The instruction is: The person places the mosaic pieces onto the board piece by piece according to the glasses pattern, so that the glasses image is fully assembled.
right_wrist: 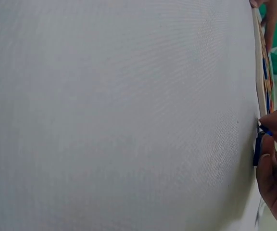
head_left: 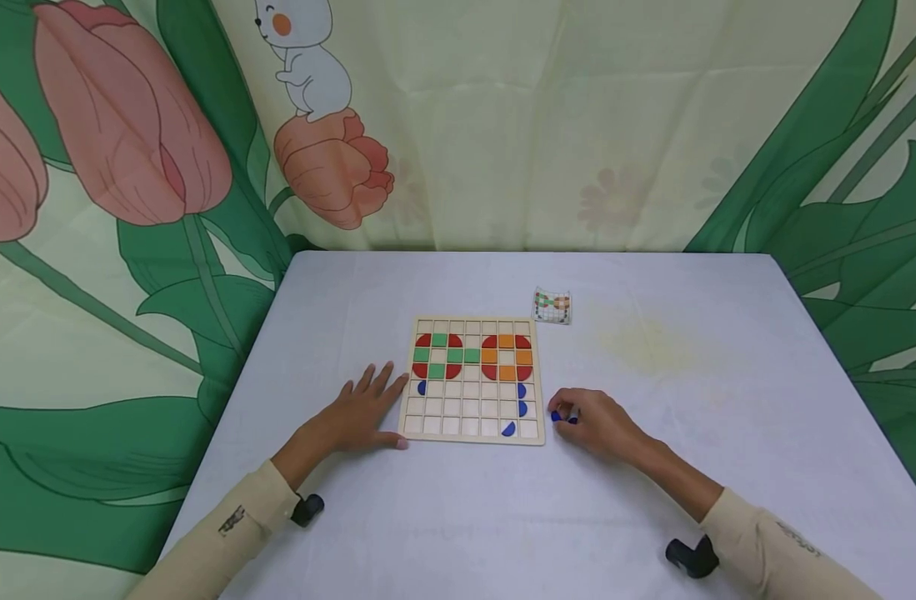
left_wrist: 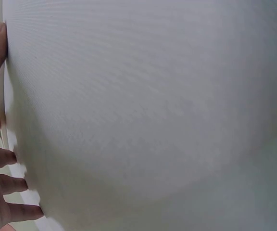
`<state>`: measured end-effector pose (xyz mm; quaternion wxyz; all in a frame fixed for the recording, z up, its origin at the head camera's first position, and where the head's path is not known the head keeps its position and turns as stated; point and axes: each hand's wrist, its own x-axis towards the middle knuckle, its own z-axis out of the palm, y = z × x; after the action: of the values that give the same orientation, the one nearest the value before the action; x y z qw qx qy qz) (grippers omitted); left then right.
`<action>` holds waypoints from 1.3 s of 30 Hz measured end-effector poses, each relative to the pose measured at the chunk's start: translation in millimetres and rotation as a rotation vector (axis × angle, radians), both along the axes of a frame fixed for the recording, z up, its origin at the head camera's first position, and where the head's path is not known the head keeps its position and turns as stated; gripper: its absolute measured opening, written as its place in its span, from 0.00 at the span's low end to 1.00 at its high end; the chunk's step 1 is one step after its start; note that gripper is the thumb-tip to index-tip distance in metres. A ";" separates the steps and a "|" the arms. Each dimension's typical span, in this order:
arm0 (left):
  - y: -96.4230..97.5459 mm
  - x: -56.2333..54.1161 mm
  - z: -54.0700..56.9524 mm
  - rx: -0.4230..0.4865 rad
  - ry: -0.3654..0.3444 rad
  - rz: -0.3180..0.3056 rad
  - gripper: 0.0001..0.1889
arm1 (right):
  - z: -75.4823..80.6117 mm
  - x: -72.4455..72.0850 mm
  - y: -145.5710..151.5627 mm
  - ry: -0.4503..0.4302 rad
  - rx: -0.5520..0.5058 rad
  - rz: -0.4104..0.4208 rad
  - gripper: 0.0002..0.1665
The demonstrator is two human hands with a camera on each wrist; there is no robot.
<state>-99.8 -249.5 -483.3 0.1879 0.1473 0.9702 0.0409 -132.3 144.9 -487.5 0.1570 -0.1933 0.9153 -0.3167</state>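
A square wooden grid board [head_left: 465,407] lies on the white table. Red quarter-round tiles [head_left: 459,371] with green squares [head_left: 472,356] form a ring at its left, and red with orange squares [head_left: 506,372] a ring at its right. Blue half-round tiles [head_left: 522,408] sit in several lower cells. My left hand [head_left: 360,412] is spread flat, index finger and thumb at the board's left edge. Just off the right edge, my right hand [head_left: 596,423] pinches a small blue tile [right_wrist: 266,130]; another blue tile [right_wrist: 258,149] shows at its fingers, low over the cloth.
A small printed card [head_left: 552,306] with a coloured grid pattern lies behind the board's far right corner. The white cloth-covered table [head_left: 442,525] reaches back to a curtain [head_left: 503,167] printed with tulips and leaves. Dark wrist cameras [head_left: 307,510] hang from both sleeves.
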 end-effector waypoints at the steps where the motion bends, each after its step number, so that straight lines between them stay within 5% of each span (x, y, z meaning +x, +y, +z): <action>1: -0.2 0.0 0.0 0.004 0.002 -0.002 0.58 | 0.5 -0.3 -0.2 0.001 -0.001 0.000 0.13; 15: -1.2 0.0 -1.7 0.006 0.010 0.002 0.59 | 23.9 -24.3 -31.2 -0.097 -0.182 0.061 0.11; 28: -1.0 0.3 2.7 0.017 0.008 0.006 0.58 | 13.7 -34.7 -116.6 -0.085 -0.248 0.275 0.11; 39: -4.4 -1.8 -2.2 0.014 -0.007 -0.004 0.58 | 8.7 -31.6 -167.3 -0.067 -0.186 0.269 0.10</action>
<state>-101.6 -253.9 -485.5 0.1906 0.1507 0.9689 0.0479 -163.9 -22.4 -478.9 0.2099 -0.3170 0.8422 -0.3823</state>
